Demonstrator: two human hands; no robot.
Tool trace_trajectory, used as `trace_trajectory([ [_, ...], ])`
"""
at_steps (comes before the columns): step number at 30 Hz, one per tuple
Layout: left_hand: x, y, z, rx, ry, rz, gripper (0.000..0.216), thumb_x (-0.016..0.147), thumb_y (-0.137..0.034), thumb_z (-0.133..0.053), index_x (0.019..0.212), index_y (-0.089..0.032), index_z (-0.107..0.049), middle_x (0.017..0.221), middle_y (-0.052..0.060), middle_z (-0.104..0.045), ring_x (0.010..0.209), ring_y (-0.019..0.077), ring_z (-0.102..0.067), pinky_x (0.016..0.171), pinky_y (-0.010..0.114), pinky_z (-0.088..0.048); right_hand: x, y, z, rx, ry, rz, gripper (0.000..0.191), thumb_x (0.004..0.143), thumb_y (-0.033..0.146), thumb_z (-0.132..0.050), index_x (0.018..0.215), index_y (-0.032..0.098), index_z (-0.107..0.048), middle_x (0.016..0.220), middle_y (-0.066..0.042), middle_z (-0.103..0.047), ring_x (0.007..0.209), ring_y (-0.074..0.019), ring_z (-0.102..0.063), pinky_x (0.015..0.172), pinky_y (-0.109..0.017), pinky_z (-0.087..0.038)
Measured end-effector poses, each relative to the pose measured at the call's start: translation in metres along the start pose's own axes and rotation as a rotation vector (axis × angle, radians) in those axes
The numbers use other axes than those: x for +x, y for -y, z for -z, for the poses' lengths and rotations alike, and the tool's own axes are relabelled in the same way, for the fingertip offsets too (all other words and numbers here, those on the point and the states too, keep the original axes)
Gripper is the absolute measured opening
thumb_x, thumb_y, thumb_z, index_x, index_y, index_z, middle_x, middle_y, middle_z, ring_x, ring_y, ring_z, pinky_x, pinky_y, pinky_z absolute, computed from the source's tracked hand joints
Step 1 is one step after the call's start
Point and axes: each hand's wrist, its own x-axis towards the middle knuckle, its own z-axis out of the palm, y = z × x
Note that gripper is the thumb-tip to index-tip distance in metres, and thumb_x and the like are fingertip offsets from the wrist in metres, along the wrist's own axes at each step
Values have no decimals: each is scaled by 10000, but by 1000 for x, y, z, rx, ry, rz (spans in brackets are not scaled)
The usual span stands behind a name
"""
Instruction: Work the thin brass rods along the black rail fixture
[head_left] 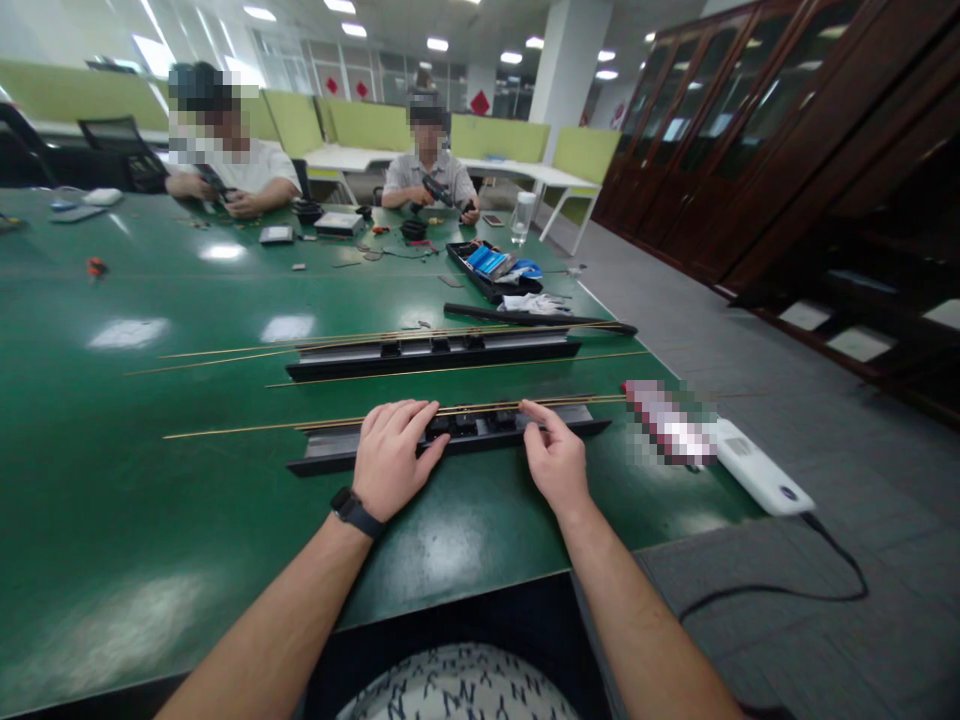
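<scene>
A long black channel [330, 457] with a grey inner face lies crosswise on the green table in front of me. Small black blocks [466, 425] sit along its middle. Thin golden rods [247, 431] run along its far edge and reach past the channel's left end. My left hand [394, 455] rests across the channel, fingers stretched over the rods and thumb apart near the blocks. To the right, my right hand [553, 455] touches the rods with its extended index finger. Its thumb stands apart and the other fingers are curled; nothing is visibly gripped there.
Beyond lies a second black channel [435, 355] with golden rods. Behind it are a black bar [540, 319], gloves [534, 303] and a black tray [484, 275]. A white corded device [761, 470] sits at the right edge. Two people work across the table.
</scene>
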Motion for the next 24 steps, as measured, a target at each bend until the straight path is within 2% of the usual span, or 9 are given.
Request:
trace_trajectory([
  [4,0,0,0,-2,-2,-5,396,973,-397,-650,1322,-212,-670,1252,106,-734,1196,295,-649,1068,483,-445,1,-2,1,-42,-68,-25,383,935,316,-563,1232,186,-768,1120,-94,-807,1101,-265,-748,1001,-400,-589],
  [9,0,1,0,-3,1,-7,388,982,-406,-637,1323,-223,-664,1255,106,-732,1199,300,-650,1067,478,-439,3,-7,0,-22,-131,-35,361,929,321,-565,1190,182,-772,1169,-104,-797,1123,-267,-740,1020,-409,-580],
  [16,0,0,1,1,-3,-10,390,984,-399,-636,1329,-219,-660,1260,106,-730,1199,303,-646,1071,483,-433,2,-4,-1,13,-45,-8,368,926,309,-583,1235,200,-751,1189,-96,-791,1113,-256,-747,1016,-400,-585],
  [24,-1,0,0,5,-3,-17,391,981,-399,-642,1321,-206,-662,1252,103,-731,1196,292,-642,1067,474,-437,3,-10,0,-21,-126,-37,356,942,304,-558,1208,189,-766,1150,-98,-801,1127,-262,-739,1063,-424,-557],
])
